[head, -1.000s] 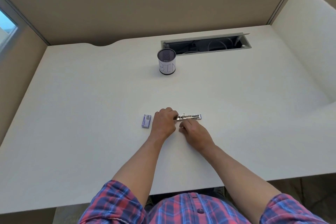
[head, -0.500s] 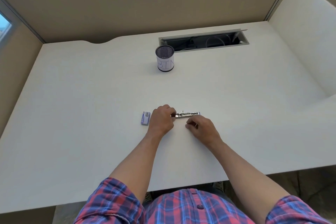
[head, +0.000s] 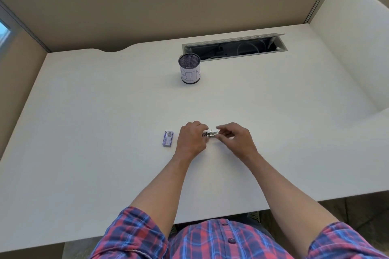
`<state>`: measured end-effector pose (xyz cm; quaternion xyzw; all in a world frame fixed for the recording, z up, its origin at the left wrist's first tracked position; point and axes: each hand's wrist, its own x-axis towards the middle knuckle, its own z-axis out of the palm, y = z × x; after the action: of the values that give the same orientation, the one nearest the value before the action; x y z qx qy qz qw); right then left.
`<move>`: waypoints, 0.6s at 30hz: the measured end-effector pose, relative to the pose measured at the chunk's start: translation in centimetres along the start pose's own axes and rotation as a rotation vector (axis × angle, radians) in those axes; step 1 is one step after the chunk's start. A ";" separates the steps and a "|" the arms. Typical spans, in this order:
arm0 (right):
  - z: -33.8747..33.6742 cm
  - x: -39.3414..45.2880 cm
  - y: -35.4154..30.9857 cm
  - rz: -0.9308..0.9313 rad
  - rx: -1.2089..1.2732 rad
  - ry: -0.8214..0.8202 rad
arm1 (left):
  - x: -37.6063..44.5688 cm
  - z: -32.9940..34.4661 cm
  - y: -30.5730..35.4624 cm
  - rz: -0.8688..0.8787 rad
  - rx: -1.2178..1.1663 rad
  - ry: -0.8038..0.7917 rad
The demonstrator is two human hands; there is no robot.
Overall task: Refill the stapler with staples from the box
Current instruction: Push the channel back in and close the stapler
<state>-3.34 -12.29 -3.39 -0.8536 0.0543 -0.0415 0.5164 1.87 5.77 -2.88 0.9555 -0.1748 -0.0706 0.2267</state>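
A small silver stapler [head: 210, 133] lies on the white desk [head: 105, 111], mostly covered by my two hands. My left hand [head: 192, 137] grips its left end with curled fingers. My right hand [head: 234, 136] now covers the right part, thumb and fingers pinching it from both sides. Only a short metal stretch shows between the hands; whether the stapler is opened I cannot tell. A small purple staple box [head: 168, 138] lies flat just left of my left hand, apart from it, with its top end open.
A black mesh cup [head: 189, 68] with a paper label reading BIN stands further back. Behind it is an open cable slot [head: 233, 46] in the desk. Beige partition walls enclose the desk on three sides.
My right hand moved up from just below the stapler onto its right part and closed on it. My left hand kept its hold on the left end. The staple box stayed put.
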 end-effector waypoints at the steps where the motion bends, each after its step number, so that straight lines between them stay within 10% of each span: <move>1: 0.0 0.3 -0.1 0.018 0.003 -0.005 | 0.0 0.0 0.0 -0.001 0.003 -0.006; 18: 0.0 2.9 -0.3 -0.043 -0.203 -0.156 | 0.8 0.6 -0.4 0.060 0.133 -0.048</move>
<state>-0.42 -12.53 -3.14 -0.9032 -0.0005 0.0199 0.4288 2.61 5.52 -3.64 0.9609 -0.2130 -0.0750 0.1605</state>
